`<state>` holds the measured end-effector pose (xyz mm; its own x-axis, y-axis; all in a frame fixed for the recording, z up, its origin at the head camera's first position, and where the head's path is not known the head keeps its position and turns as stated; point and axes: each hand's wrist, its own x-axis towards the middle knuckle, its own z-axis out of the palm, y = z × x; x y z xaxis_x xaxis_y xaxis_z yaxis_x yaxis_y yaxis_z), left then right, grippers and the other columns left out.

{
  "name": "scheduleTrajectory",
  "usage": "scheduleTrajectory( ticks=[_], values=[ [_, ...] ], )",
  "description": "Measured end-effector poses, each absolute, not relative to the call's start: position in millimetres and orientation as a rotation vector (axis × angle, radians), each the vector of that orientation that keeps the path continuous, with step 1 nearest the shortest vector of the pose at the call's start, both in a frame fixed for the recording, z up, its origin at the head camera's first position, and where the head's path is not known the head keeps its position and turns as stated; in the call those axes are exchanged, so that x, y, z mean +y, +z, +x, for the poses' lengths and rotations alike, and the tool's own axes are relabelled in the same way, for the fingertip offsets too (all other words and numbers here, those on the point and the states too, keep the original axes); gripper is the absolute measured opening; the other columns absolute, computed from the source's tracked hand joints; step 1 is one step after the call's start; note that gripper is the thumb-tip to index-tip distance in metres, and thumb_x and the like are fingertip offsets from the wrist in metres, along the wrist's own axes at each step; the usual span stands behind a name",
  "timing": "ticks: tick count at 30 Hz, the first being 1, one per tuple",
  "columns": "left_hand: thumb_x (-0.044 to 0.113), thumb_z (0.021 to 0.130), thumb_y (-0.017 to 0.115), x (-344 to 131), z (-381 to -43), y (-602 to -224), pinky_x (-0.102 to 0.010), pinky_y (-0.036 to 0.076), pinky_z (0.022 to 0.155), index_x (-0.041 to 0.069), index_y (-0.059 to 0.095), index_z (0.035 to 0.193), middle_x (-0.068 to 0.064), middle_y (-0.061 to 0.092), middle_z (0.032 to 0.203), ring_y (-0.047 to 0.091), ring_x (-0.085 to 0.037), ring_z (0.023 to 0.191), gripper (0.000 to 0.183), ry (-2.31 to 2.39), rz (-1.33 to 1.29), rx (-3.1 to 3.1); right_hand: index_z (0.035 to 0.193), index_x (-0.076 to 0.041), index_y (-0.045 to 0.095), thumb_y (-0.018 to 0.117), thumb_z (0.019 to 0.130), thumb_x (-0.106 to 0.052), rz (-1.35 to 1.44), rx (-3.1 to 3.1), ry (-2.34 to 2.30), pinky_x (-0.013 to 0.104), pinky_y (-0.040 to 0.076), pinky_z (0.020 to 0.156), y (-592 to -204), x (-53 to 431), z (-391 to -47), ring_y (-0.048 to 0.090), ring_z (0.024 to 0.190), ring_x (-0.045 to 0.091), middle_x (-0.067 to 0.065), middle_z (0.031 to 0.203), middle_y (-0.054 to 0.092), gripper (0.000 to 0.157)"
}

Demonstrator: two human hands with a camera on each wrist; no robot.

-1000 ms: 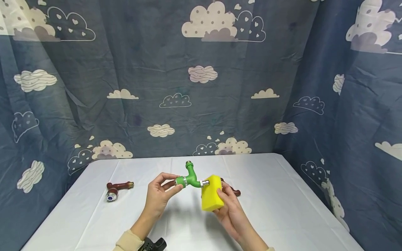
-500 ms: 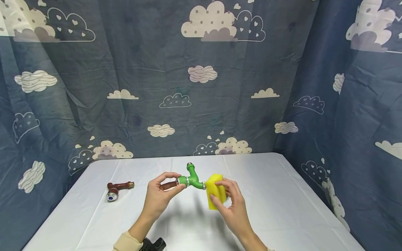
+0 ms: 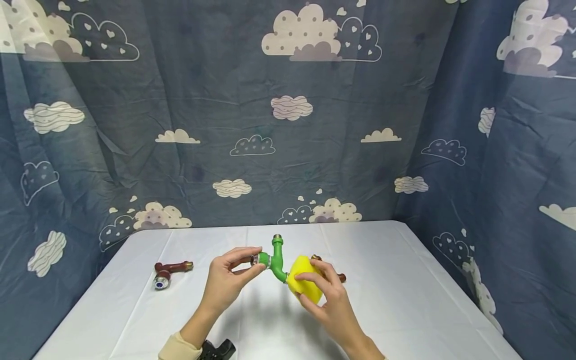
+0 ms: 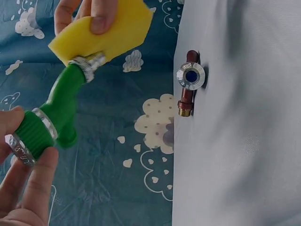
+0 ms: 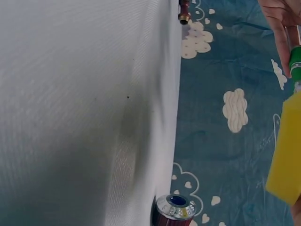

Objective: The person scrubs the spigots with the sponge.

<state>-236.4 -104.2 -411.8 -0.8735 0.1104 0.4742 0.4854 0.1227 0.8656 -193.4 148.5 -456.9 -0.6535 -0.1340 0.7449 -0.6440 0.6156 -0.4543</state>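
A green tap [image 3: 277,257] is held above the table, its threaded inlet pointing up. My left hand [image 3: 227,280] pinches its ribbed knob end with thumb and fingers. A yellow sponge [image 3: 300,280] is in my right hand [image 3: 330,305], gripped between thumb and fingers. In the left wrist view the sponge [image 4: 124,30] lies against the tap's metal spout tip [image 4: 89,63]. Part of the sponge [image 5: 287,155] also shows at the right edge of the right wrist view. The far side of the sponge is hidden.
On the white table [image 3: 387,310], a dark red tap [image 3: 171,272] lies at the left. A second dark red tap [image 3: 342,277] lies behind my right hand, mostly hidden. A black strapped device [image 3: 218,350] is at my left wrist. A cloud-patterned curtain [image 3: 252,170] surrounds the table.
The green tap has tilted, its inlet now more upright and its spout lower. My right hand has shifted its grip from under the sponge to over it, turning the sponge around the spout tip.
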Motion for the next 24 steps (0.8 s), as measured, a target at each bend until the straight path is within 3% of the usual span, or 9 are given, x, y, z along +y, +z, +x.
scheduleTrajectory(
  ticks=[9, 18, 24],
  values=[
    [0.011, 0.091, 0.087, -101.6, -232.3, -410.5, -0.031, 0.066, 0.089, 0.012, 0.081, 0.125, -0.012, 0.076, 0.131, 0.073, -0.005, 0.113, 0.035, -1.791, -0.799, -2.227, 0.118, -0.029, 0.076, 0.094, 0.074, 0.001, 0.846, -2.116, 0.867, 0.038, 0.061, 0.106, -459.9, 147.6, -190.8, 0.062, 0.127, 0.029, 0.008, 0.145, 0.06, 0.056],
    [0.011, 0.095, 0.083, -103.6, -231.6, -413.6, -0.032, 0.066, 0.088, 0.005, 0.079, 0.127, -0.014, 0.075, 0.133, 0.072, -0.004, 0.117, 0.033, -1.802, -0.956, -2.282, 0.119, -0.029, 0.076, 0.095, 0.074, 0.001, 0.833, -2.08, 0.854, 0.038, 0.062, 0.106, -457.8, 146.5, -189.3, 0.062, 0.127, 0.03, 0.009, 0.146, 0.059, 0.057],
    [0.011, 0.096, 0.08, -109.7, -232.3, -413.5, -0.032, 0.067, 0.086, 0.001, 0.078, 0.126, -0.019, 0.075, 0.131, 0.072, -0.002, 0.11, 0.031, -1.802, -1.031, -2.309, 0.12, -0.026, 0.076, 0.094, 0.074, 0.002, 0.817, -2.037, 0.859, 0.029, 0.058, 0.11, -459.4, 146.0, -191.5, 0.062, 0.126, 0.031, 0.012, 0.145, 0.059, 0.057]
  ],
)
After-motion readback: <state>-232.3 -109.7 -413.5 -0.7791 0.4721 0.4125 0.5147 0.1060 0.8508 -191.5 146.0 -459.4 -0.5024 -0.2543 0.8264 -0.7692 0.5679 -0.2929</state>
